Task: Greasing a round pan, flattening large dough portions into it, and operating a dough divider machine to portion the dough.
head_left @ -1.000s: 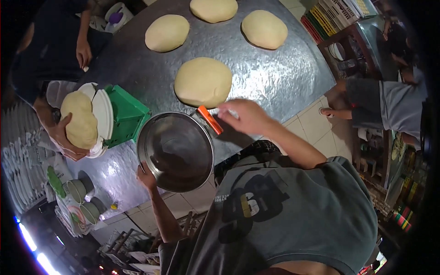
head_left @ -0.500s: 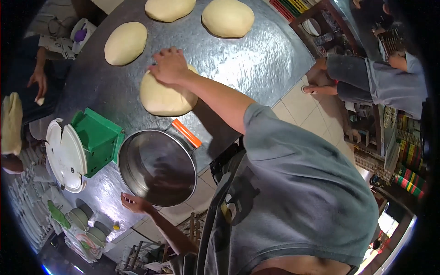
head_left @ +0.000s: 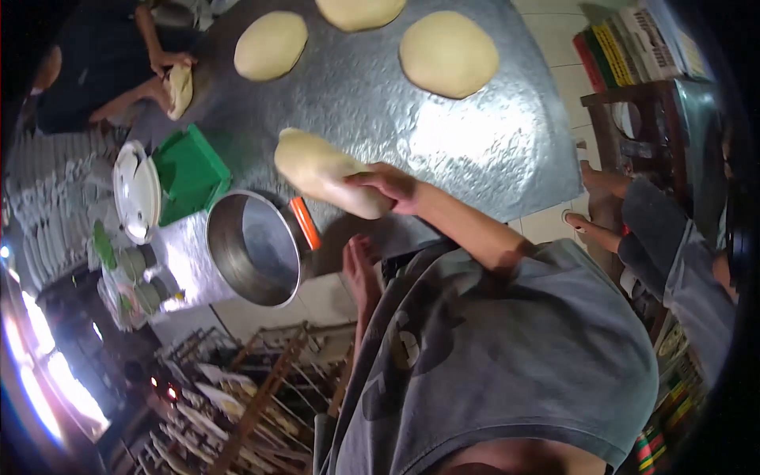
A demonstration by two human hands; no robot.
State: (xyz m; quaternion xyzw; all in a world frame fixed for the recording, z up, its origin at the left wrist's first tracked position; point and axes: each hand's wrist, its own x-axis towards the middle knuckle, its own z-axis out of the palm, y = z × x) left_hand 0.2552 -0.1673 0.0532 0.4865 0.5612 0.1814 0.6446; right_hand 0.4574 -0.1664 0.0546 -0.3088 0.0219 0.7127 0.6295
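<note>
My right hand [head_left: 389, 188] grips the near end of a large pale dough piece [head_left: 321, 170]. The dough looks long and narrow, tipped up at the metal table's near edge; whether its underside touches the table I cannot tell. Below that end my left hand [head_left: 362, 265] is held up with fingers stretched, apart from the dough and holding nothing. Just left of it stands a deep steel pot [head_left: 226, 253] with an orange handle [head_left: 305, 223]. Three round dough pieces lie farther back: one at left [head_left: 271, 46], one in the middle [head_left: 360, 9] and one at right [head_left: 449, 54].
Left of the pot are a green scale-like box [head_left: 190, 170] and a white lid [head_left: 134, 190]. At the upper left a co-worker's hands [head_left: 170, 71] hold another dough piece [head_left: 180, 91]. Another person [head_left: 669, 229] is at the right, beside a wooden rack [head_left: 641, 127]. Bowls [head_left: 138, 277] stand lower left.
My right hand has gone from lying on top of the dough to gripping its near end, tipping it up. My left hand has left the pot's rim and moved right. The view has shifted.
</note>
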